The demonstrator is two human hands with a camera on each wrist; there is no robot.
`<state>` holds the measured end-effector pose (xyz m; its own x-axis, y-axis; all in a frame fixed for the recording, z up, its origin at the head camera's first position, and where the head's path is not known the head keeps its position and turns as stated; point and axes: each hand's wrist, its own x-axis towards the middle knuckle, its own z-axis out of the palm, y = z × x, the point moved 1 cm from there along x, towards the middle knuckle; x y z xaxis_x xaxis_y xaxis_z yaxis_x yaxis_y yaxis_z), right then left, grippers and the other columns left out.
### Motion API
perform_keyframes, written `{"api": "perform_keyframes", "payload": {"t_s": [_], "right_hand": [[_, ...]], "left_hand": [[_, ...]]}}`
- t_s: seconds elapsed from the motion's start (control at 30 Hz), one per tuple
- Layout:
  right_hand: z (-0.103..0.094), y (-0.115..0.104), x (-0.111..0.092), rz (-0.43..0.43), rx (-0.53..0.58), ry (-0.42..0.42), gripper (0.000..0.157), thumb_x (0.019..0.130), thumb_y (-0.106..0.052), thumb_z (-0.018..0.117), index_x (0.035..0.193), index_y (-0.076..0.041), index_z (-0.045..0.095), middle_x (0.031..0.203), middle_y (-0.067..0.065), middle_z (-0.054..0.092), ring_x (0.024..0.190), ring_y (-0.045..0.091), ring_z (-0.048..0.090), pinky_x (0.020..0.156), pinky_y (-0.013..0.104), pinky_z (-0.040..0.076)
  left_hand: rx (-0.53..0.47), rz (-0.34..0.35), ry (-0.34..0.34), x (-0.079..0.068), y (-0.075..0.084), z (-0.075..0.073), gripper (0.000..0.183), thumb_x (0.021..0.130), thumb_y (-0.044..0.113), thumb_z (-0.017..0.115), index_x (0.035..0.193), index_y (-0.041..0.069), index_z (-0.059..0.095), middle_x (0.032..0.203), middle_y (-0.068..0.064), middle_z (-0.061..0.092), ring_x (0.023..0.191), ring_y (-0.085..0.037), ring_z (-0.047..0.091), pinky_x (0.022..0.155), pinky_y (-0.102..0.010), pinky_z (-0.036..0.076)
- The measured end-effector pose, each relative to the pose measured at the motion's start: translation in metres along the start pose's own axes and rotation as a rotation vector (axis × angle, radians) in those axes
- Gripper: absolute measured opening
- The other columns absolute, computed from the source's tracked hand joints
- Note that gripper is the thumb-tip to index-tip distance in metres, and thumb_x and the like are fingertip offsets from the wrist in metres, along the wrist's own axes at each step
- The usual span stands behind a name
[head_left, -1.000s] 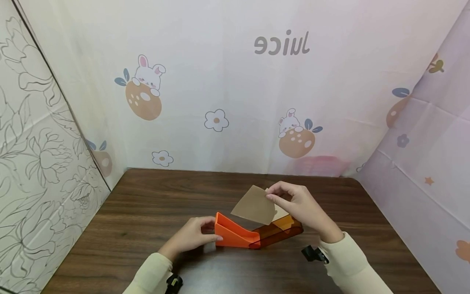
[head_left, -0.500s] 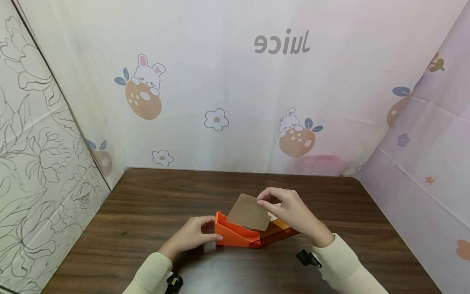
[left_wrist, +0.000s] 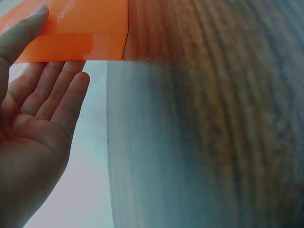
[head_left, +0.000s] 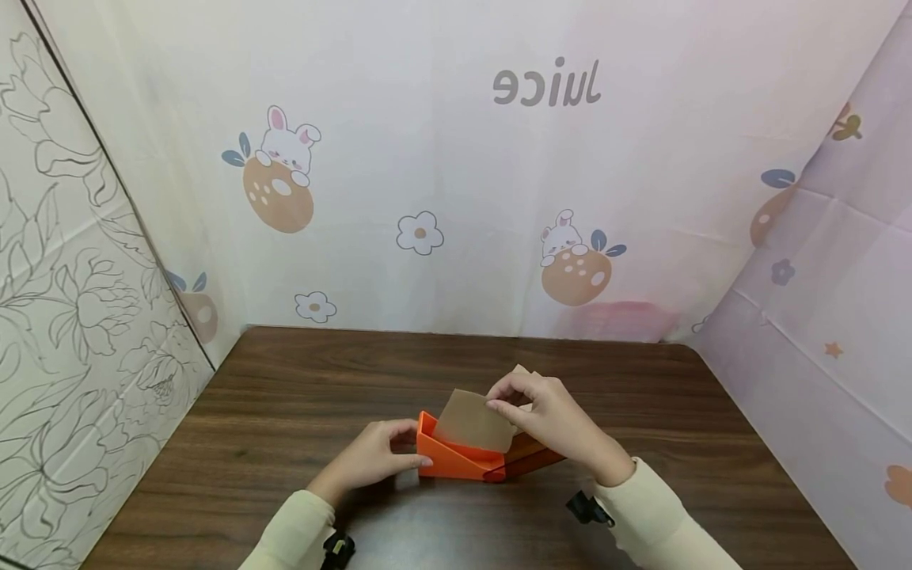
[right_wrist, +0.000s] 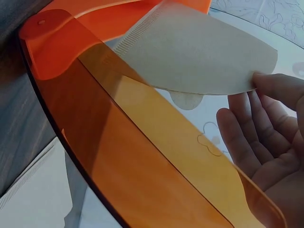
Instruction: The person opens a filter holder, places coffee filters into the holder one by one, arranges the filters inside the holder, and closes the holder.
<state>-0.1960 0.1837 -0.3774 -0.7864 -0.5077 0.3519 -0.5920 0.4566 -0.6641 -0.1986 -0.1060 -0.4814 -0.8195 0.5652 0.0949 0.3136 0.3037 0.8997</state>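
Paper filter (head_left: 470,423) at open top of orange holder (head_left: 445,464); likely light, easily creased, so we pinch edge in right hand (head_left: 545,409); left hand (head_left: 370,455), thumb parted from fingers, grips holder's end.

1. A small cloth-screened nook around a desk (head_left: 306,380); whether in a home or elsewhere cannot be told.
2. Twelve o'clock: a pale, creased sheet (head_left: 484,166) backs the desk, printed nursery-fashion, with a bunny (head_left: 287,150) on a fruit (head_left: 276,204) at ten and "Juice" (head_left: 547,85) in mirror writing at one.
3. Three o'clock: a lilac-tinted sheet (head_left: 841,293), similar prints.
4. Nine o'clock: a white panel (head_left: 78,309) with line-drawn flowers.
5. Six o'clock: the desk, dark wood grain.
6. Seven and five: black wrist cameras (head_left: 338,549).
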Motion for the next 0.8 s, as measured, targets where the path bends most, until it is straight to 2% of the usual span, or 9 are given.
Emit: {"api": "perform_keyframes", "payload": {"t_s": [0.23,0.5,0.8], "right_hand": [[0.007,-0.002,0.002,-0.008,-0.026,-0.005,0.008,0.090,-0.013,0.077,0.094,-0.020,0.073,0.087,-0.012,0.065,0.080,0.009,0.060,0.066,0.027,0.056],[0.018,-0.001,0.005,-0.078,-0.070,0.006,0.011,0.088,-0.011,0.079,0.092,-0.019,0.073,0.083,-0.013,0.069,0.076,0.003,0.062,0.066,0.023,0.056],[0.027,-0.001,0.004,-0.037,-0.081,-0.051,0.009,0.091,-0.012,0.076,0.094,-0.019,0.072,0.085,-0.012,0.067,0.076,0.002,0.061,0.070,0.024,0.055]], "left_hand": [[0.016,0.000,0.003,0.000,-0.001,0.000,0.031,0.089,0.027,0.080,0.117,0.021,0.069,0.109,0.010,0.071,0.105,-0.010,0.066,0.090,-0.027,0.052],[0.010,0.006,0.005,0.001,-0.001,0.000,0.030,0.089,0.027,0.079,0.116,0.020,0.070,0.109,0.010,0.071,0.104,-0.010,0.067,0.090,-0.027,0.052],[-0.006,-0.009,0.005,0.001,0.000,0.001,0.030,0.089,0.026,0.079,0.117,0.019,0.069,0.110,0.008,0.071,0.105,-0.011,0.067,0.090,-0.026,0.052]]}}
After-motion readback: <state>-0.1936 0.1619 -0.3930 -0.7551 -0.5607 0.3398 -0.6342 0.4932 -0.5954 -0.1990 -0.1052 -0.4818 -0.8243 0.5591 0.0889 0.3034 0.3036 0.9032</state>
